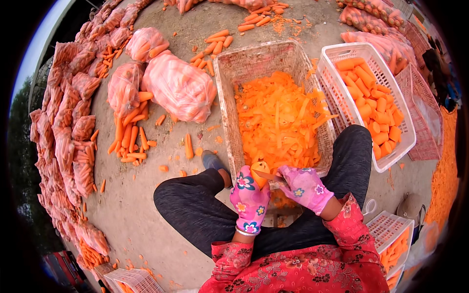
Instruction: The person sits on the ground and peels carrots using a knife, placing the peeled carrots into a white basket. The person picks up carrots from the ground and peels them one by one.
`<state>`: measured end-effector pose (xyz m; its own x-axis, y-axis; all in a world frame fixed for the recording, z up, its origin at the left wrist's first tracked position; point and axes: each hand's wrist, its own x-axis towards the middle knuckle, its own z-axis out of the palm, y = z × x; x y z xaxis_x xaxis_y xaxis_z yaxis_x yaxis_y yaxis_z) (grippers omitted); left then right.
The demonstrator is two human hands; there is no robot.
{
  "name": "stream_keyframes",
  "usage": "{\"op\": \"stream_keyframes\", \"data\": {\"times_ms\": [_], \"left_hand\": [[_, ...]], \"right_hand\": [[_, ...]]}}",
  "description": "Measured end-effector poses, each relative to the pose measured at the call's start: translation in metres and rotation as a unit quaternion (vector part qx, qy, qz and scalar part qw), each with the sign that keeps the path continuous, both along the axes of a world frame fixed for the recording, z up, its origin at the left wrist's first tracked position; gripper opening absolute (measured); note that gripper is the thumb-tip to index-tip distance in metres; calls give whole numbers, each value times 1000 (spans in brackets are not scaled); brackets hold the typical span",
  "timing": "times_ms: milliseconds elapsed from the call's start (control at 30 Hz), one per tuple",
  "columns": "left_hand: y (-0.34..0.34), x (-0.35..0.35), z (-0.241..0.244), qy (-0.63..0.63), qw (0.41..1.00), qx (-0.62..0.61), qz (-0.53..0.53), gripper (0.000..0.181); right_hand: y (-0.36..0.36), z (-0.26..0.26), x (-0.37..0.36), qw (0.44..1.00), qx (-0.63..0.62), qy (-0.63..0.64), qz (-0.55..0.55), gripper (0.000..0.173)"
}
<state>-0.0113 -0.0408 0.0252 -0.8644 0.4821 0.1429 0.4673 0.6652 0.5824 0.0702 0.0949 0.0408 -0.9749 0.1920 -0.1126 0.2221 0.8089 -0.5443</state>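
Observation:
My left hand (251,199), in a pink flowered glove, grips a carrot (260,170) with its cut end facing up. My right hand (306,186), gloved alike, holds a knife or peeler; its blade (267,175) lies across the carrot's top, and the fingers hide its handle. Both hands are over the near edge of a dirty plastic crate (225,121), which holds a heap of orange carrot peelings (278,117). To the right of it, a white plastic crate (408,139) holds peeled carrot pieces (381,117).
Clear plastic bags of carrots (179,86) and loose carrots (128,139) lie on the concrete floor at left. Many more bags (66,110) line the far left. A pink crate (417,106) stands beyond the white one; another white crate (388,234) with carrots is at lower right.

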Motion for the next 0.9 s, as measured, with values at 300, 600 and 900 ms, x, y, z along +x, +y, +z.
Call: {"op": "stream_keyframes", "data": {"times_ms": [300, 600, 900], "left_hand": [[-3, -2, -2, 0, 999, -24, -23, 52], [-5, -1, -8, 10, 999, -24, -34, 50], [-3, 16, 46, 0, 976, 147, -158, 46]], "right_hand": [[-11, -13, -5, 1000, -11, 4, -13, 27], [-19, -24, -6, 998, -15, -42, -32, 33], [18, -103, -24, 976, -24, -157, -146, 20]]}}
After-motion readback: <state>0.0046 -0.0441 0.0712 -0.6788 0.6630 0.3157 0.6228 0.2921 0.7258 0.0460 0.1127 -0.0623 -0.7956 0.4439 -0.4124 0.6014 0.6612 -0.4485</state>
